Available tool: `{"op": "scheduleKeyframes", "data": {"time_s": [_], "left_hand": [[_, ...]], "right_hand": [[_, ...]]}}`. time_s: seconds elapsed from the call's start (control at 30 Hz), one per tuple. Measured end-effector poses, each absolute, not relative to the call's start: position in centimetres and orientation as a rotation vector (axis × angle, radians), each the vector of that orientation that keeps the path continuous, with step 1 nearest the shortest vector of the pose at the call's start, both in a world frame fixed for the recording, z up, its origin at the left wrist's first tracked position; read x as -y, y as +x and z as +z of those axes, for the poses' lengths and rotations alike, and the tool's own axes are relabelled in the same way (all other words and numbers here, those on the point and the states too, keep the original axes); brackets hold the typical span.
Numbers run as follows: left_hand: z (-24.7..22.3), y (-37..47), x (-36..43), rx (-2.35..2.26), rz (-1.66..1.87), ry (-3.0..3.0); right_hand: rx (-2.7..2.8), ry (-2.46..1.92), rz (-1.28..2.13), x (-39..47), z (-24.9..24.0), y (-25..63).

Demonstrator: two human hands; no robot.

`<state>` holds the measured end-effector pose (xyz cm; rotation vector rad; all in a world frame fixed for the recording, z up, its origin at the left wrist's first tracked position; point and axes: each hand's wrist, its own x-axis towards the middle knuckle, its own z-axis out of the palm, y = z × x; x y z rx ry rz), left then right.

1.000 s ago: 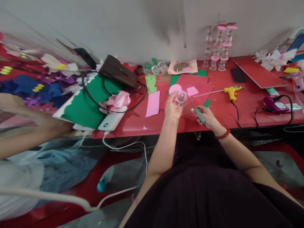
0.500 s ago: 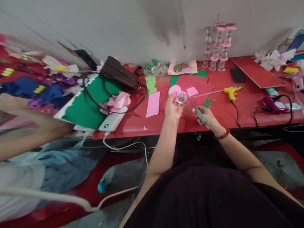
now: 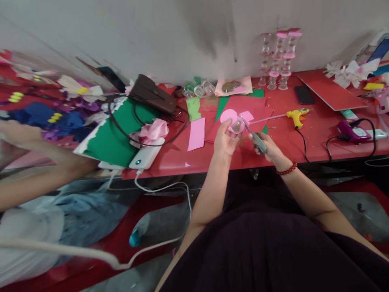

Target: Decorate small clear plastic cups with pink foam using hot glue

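My left hand (image 3: 225, 141) is closed around a small clear plastic cup (image 3: 236, 126) with pink at its rim. A round pink paper piece (image 3: 228, 116) shows just beyond my left fingers; whether it is joined to the cup I cannot tell. My right hand (image 3: 269, 148) grips the grey-green handle of a pair of scissors (image 3: 259, 142), whose blades reach up to the cup's right side. Behind them lies a pink paper scrap (image 3: 246, 117) on red sheets. A pink strip of paper (image 3: 196, 134) rests left of my left hand.
On the red table (image 3: 170, 162) a yellow glue gun (image 3: 297, 118) with its cord lies to the right, near a black phone (image 3: 304, 95). Stacked plastic cups (image 3: 279, 61) stand by the wall. A brown bag (image 3: 153, 94) and a white power bank (image 3: 147, 154) are left; a co-worker's arm (image 3: 45, 166) is beyond.
Both hands, with the cup and scissors, have shifted slightly right in view. The scissor blades still meet the cup's right side. Much of the scene has shifted slightly too.
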<state>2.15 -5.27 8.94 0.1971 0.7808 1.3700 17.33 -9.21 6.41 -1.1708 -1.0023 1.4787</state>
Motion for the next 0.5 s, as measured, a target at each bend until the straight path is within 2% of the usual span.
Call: {"op": "scheduleKeyframes", "data": {"time_s": [0.5], "left_hand": [[8.72, 1.43, 4.94, -0.808, 1.333, 0.207]], "right_hand": [[0.936, -1.199, 1.547, 8.94, 5.67, 17.64]]}}
